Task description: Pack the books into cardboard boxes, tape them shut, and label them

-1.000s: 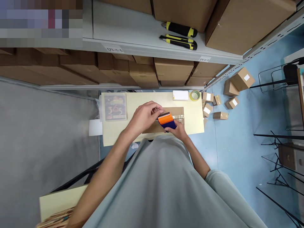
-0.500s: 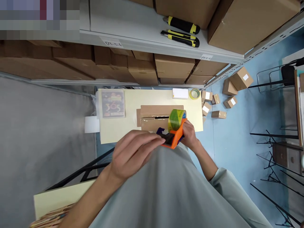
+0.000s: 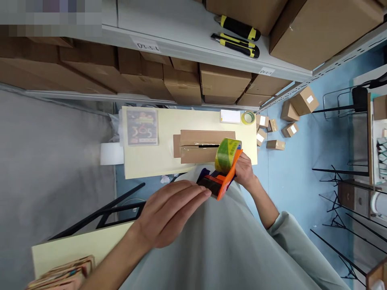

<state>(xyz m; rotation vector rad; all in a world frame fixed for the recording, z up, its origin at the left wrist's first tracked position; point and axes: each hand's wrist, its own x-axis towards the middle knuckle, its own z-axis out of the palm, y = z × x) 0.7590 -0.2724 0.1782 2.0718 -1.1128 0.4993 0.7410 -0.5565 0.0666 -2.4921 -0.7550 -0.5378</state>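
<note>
My right hand (image 3: 244, 171) is closed around the handle of an orange and dark blue tape dispenser (image 3: 223, 183), held in front of my body. A roll of green and yellow tape (image 3: 228, 156) sits on it. My left hand (image 3: 171, 211) has its fingers together, with the fingertips against the toothed front end of the dispenser; its thumb is hidden. Beyond the dispenser, a brown cardboard box (image 3: 199, 155) lies on the pale yellow table (image 3: 142, 163). A dark gap shows between its top flaps, and one small flap sticks out on the left.
A white box (image 3: 230, 117) and another tape roll (image 3: 248, 117) lie at the table's far right; a printed sheet (image 3: 142, 127) lies left. Above, a shelf holds cartons (image 3: 225, 82) and two utility knives (image 3: 237, 45). Small boxes (image 3: 275, 145) are on the blue floor.
The tape dispenser and both hands have come slightly lower and nearer my body. The view has shifted a little. The cardboard box stays on the table.
</note>
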